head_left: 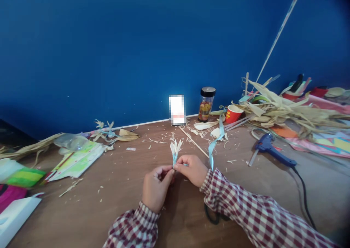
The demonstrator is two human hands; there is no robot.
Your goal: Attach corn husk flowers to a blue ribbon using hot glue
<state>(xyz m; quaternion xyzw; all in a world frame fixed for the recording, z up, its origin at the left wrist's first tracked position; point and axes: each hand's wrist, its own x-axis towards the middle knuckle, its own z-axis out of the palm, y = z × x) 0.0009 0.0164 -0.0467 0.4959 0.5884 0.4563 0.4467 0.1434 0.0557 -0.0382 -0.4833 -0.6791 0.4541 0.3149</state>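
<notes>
Over the middle stretch of the brown table (109,211), well in front of its back edge along the blue wall, a small husk flower (175,148) is held up between the person's two hands. Its long axis runs nearly upright, the pale petals spreading at the far end toward the back edge and the light-blue stem narrowing toward the person. The left hand (156,188) comes from the near side, thumb and forefinger pinching the foot of the stem, so the flower points straight away beyond its fingertips. The right hand (193,169) reaches in from the right, thumb and forefinger pressed together on the same foot; whether they also catch a loose end of ribbon I cannot tell. Neither hand is nearer: their fingertips meet at the stem. A blue ribbon (211,150) trails just beyond the right cuff, and a blue glue gun (269,146) lies farther off, toward the table's right side.
</notes>
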